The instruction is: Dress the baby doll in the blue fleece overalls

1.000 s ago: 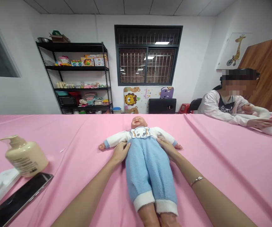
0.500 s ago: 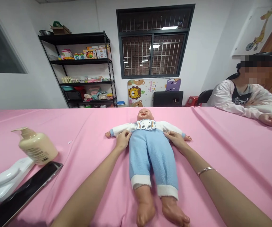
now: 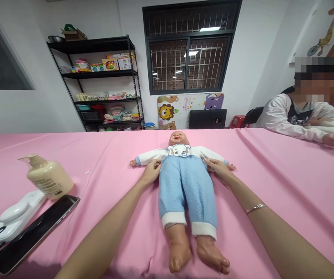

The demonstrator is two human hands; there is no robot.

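A baby doll (image 3: 185,182) in a blue fleece romper with white sleeves lies on its back on the pink table cover (image 3: 271,182), head away from me and bare feet towards me. My left hand (image 3: 151,172) rests against the doll's side under its arm, fingers curled onto the cloth. On the other side my right hand (image 3: 219,169) lies against the doll's flank below its other arm, fingers pressed to the cloth. A thin bracelet (image 3: 255,208) is on my right wrist.
At the left stand a cream pump bottle (image 3: 49,178), a white device (image 3: 11,219) and a dark phone (image 3: 35,232). A seated person (image 3: 306,116) leans on the table at the far right. A black shelf rack (image 3: 103,85), a window and a chair stand behind.
The view has tipped down and drawn back, so the doll's bare feet now show. Both hands have slid slightly up the doll's sides towards its armpits.
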